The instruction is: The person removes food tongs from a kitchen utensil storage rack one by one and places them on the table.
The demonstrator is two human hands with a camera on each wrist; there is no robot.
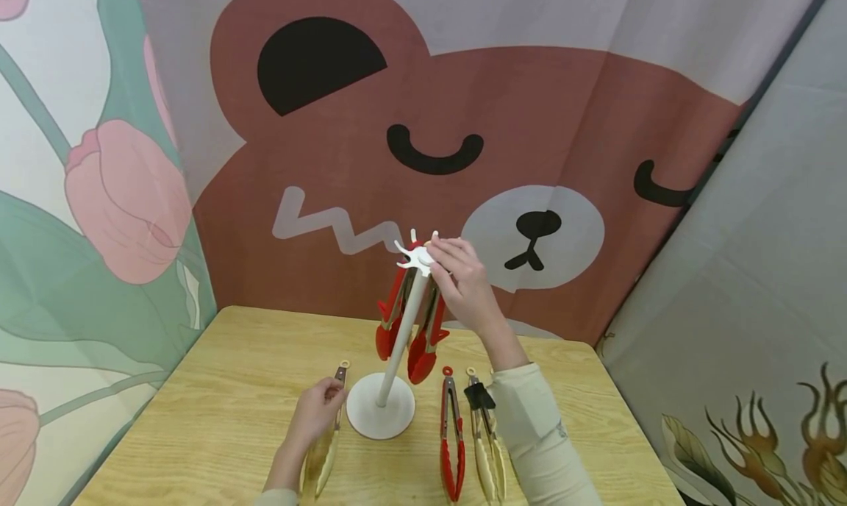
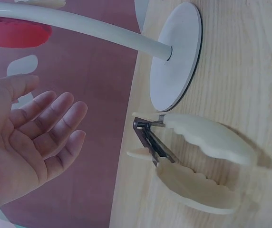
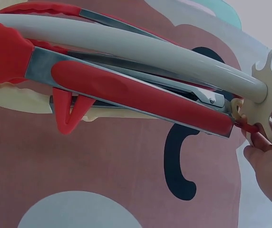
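1. The tabletop (image 1: 172, 410) carries the stand and the loose tongs; with tongs in both places, the work looks partway through.
2. The white stand (image 1: 401, 337) is upright on its round base. Its pronged top has tongs on some prongs, while others show bare.
3. Done, as far as it shows: two hanging red tongs (image 1: 421, 362) are up on the stand, and hanging cream tongs (image 3: 17, 100) show behind them.
4. Apparently left: lying red tongs (image 1: 445, 447) and black-and-cream tongs (image 1: 484, 469) on the right of the base, plus spread cream tongs (image 2: 207, 137) on the left. Whether the right sleeve hides more, I cannot tell.
5. The right hand (image 1: 463, 282) is at the stand's top, its fingers curled and gripping the prongs.
6. The left hand (image 1: 316, 410) is near the spread cream tongs, fingers loosely spread and holding nothing.
7. A red ring (image 3: 246, 127) sits at a prong, just beside the right thumb.
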